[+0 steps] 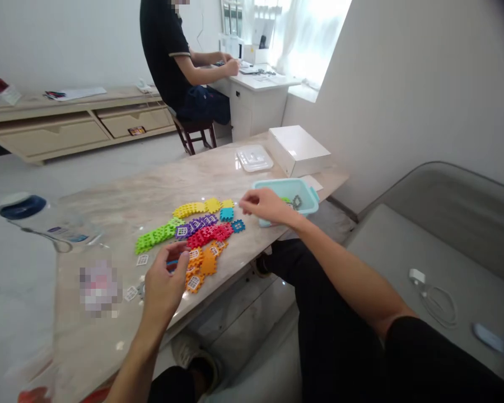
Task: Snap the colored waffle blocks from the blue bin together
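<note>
Colourful interlocking plastic waffle blocks lie in rows on the marble table (109, 190): yellow (191, 209), green (155, 238), purple (195, 225), red (205, 235) and orange (206, 263). My left hand (166, 282) hovers over the orange blocks, and a blue plastic piece (172, 265) shows in its curled fingers. My right hand (266, 205) is loosely curled with nothing visible in it, above the table's far edge. It is between a teal block (227, 214) and a teal plastic tub (292, 193) holding a few pieces. Small white grid pieces (141, 259) lie near my left hand.
A clear plastic lid (254, 158) and a white box (298, 150) stand at the table's far end. A water bottle (37, 215) lies at left. A seated person (168, 56) works at a white desk (256, 95) beyond. A grey sofa (441, 252) is at right.
</note>
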